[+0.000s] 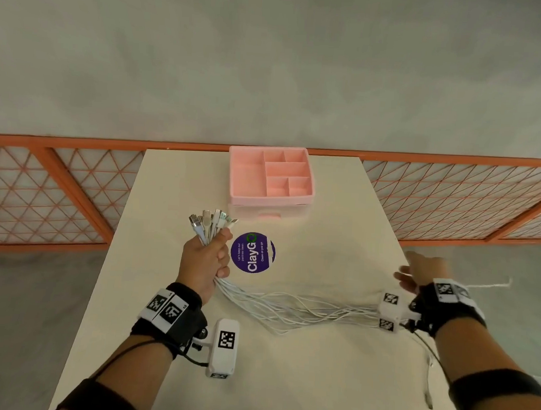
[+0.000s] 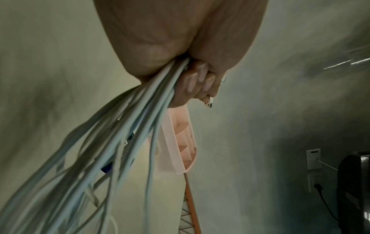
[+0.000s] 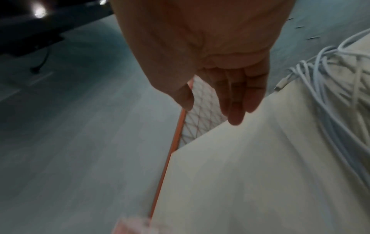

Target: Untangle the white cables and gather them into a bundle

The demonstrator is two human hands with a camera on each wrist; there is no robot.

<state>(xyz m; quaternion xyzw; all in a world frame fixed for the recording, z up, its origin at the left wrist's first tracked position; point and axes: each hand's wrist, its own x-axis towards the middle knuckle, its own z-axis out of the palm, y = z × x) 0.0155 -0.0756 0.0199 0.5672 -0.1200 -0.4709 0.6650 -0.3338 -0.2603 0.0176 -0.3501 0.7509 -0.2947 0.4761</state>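
Observation:
My left hand (image 1: 207, 255) grips several white cables (image 1: 291, 307) in a fist just below their plugs (image 1: 212, 222), which fan out above the fist. The left wrist view shows the curled fingers (image 2: 197, 82) around the white cables (image 2: 112, 142). From the fist the strands trail right across the cream table (image 1: 284, 380) toward my right wrist. My right hand (image 1: 417, 272) hovers at the table's right edge with straight fingers (image 3: 236, 101), holding nothing. The white cables (image 3: 336, 88) lie beside it in the right wrist view. One strand runs off past the right edge.
A pink compartment tray (image 1: 271, 176) stands at the table's far edge. A round purple ClayGo sticker (image 1: 253, 253) lies just right of my left fist. An orange lattice railing (image 1: 57, 191) runs behind the table, with grey floor beyond.

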